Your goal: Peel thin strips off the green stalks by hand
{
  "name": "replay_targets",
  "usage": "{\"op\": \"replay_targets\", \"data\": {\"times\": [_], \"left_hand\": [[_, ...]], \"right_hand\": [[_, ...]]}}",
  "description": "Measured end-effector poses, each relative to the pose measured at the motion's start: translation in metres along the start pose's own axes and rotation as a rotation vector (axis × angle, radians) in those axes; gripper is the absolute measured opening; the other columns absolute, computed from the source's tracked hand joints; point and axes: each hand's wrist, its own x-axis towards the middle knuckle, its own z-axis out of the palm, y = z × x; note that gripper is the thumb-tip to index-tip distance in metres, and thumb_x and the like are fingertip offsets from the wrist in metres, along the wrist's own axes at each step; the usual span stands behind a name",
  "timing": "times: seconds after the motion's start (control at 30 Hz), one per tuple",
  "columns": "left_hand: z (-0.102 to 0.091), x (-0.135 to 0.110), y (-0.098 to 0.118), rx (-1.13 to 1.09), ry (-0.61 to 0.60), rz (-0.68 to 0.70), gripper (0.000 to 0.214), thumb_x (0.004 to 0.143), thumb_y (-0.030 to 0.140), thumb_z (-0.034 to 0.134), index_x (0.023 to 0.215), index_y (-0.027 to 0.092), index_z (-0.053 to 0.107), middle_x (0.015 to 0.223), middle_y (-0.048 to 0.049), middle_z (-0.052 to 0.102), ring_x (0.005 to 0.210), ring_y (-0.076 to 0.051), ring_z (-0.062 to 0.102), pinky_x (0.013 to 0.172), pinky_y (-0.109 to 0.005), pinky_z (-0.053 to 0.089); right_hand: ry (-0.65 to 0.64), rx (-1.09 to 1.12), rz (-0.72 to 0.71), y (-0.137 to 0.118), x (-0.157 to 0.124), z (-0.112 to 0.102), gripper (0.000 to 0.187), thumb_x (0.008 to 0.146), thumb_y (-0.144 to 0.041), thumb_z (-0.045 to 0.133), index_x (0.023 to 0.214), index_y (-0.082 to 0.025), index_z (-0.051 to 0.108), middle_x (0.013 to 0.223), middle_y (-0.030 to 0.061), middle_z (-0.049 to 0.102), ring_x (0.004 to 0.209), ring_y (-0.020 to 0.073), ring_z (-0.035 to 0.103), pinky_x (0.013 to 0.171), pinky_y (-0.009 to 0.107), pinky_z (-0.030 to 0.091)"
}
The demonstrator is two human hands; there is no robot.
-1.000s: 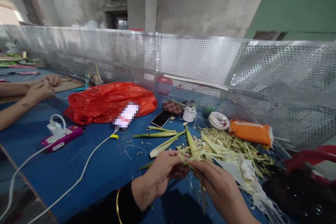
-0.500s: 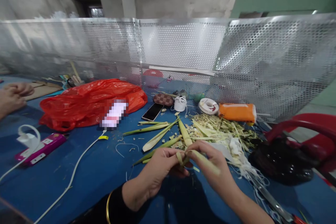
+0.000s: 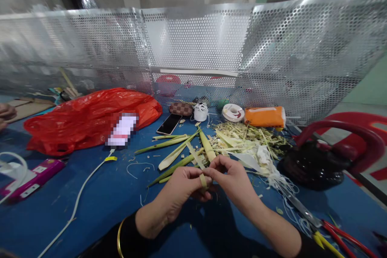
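Low over the blue table, my left hand (image 3: 181, 185) is closed on a pale green leaf strip (image 3: 196, 155). The strip bends around near my left thumb, and its loose end points up and away from me. Close against it, my right hand (image 3: 231, 175) pinches the strip with thumb and fingertips. Parts of the strip are hidden by my fingers. Just beyond my hands lie a pointed leaf shoot (image 3: 207, 145) and several long green leaf pieces (image 3: 173, 160).
A heap of shredded leaf scraps (image 3: 248, 141) lies to the right, near white threads (image 3: 287, 187), red-handled shears (image 3: 335, 229) and a dark kettle (image 3: 317, 165). Leftward are a red plastic bag (image 3: 90, 115), a phone on a cable (image 3: 122, 129) and another person's hand (image 3: 6, 113).
The strip's free end lay across my right hand and now points away, leaning left. My right fingers have closed in on the strip. The view has shifted, so the table's things sit further left.
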Motion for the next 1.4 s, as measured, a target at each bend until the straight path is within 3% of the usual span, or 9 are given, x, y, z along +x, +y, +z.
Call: {"op": "replay_targets", "data": {"times": [0.17,0.4,0.53,0.77,0.9,1.0,1.13,1.23,1.4], "left_hand": [[-0.003,0.001,0.001,-0.14,0.034,0.03,0.025,0.074,0.034,0.074,0.079,0.011,0.071,0.073,-0.0059,0.068,0.057,-0.009,0.059,0.057,-0.019,0.047],[-0.011,0.003,0.007,-0.298,0.078,0.044,0.016,0.074,0.025,0.072,0.082,0.011,0.069,0.07,-0.0029,0.064,0.054,-0.008,0.056,0.056,-0.021,0.05],[-0.012,0.002,0.008,-0.351,0.042,0.03,0.014,0.075,0.024,0.07,0.08,0.011,0.068,0.07,-0.0037,0.064,0.054,-0.008,0.055,0.054,-0.02,0.049],[-0.01,0.001,0.007,-0.348,0.019,-0.002,0.017,0.075,0.028,0.07,0.08,0.012,0.066,0.069,-0.0025,0.065,0.054,-0.008,0.056,0.053,-0.019,0.048],[-0.009,0.004,0.01,-0.339,0.151,0.002,0.016,0.073,0.026,0.07,0.081,0.012,0.066,0.069,-0.0031,0.066,0.052,-0.007,0.055,0.051,-0.018,0.046],[-0.009,0.005,0.01,-0.283,0.251,0.055,0.015,0.072,0.026,0.069,0.078,0.012,0.066,0.069,-0.0037,0.067,0.054,-0.008,0.056,0.052,-0.019,0.046],[-0.01,0.005,0.01,-0.224,0.301,0.119,0.016,0.07,0.026,0.07,0.076,0.012,0.068,0.071,-0.0043,0.067,0.055,-0.009,0.058,0.051,-0.019,0.044],[-0.011,0.005,0.009,-0.292,0.246,0.121,0.014,0.069,0.023,0.07,0.077,0.012,0.07,0.08,-0.0043,0.068,0.055,-0.006,0.057,0.047,-0.015,0.039],[-0.011,0.006,0.007,-0.368,0.188,0.1,0.014,0.07,0.025,0.071,0.079,0.014,0.071,0.073,-0.0011,0.066,0.048,-0.003,0.051,0.042,-0.014,0.033]], "right_hand": [[-0.043,-0.107,-0.162,0.003,0.001,-0.005,0.019,0.088,-0.033,0.053,0.075,-0.019,0.056,0.067,-0.0011,0.061,0.064,0.0136,0.057,0.06,0.024,0.046],[-0.13,-0.43,-0.59,0.001,0.001,-0.012,0.014,0.093,-0.023,0.048,0.096,-0.022,0.061,0.09,0.0044,0.07,0.086,0.0194,0.064,0.08,0.034,0.048],[-0.155,-0.39,-0.633,0.005,0.004,-0.013,0.016,0.094,-0.019,0.047,0.1,-0.023,0.061,0.096,0.0046,0.071,0.089,0.0186,0.065,0.079,0.033,0.05],[0.045,-0.568,-0.78,0.01,0.004,-0.01,0.015,0.091,-0.014,0.052,0.085,-0.022,0.062,0.079,0.0002,0.069,0.076,0.0159,0.063,0.089,0.038,0.039],[0.155,-0.768,-0.922,0.006,0.001,-0.011,0.02,0.09,-0.008,0.048,0.083,-0.02,0.063,0.076,0.0031,0.067,0.074,0.017,0.06,0.085,0.037,0.037],[0.144,-0.822,-0.996,0.004,-0.001,-0.009,0.024,0.087,-0.003,0.044,0.083,-0.019,0.061,0.072,0.0032,0.065,0.069,0.0168,0.057,0.081,0.036,0.037],[0.098,-0.787,-0.959,0.003,-0.005,-0.005,0.021,0.086,-0.004,0.047,0.081,-0.018,0.061,0.068,0.003,0.062,0.065,0.0172,0.054,0.078,0.037,0.037],[0.064,-0.704,-0.845,0.003,-0.007,-0.005,0.019,0.088,-0.009,0.048,0.079,-0.019,0.062,0.069,0.0026,0.062,0.065,0.0171,0.053,0.077,0.037,0.037],[-0.066,-0.198,-0.327,0.003,-0.001,-0.008,0.021,0.089,-0.031,0.054,0.075,-0.019,0.064,0.071,0.0027,0.064,0.07,0.0181,0.056,0.068,0.03,0.041]]}}
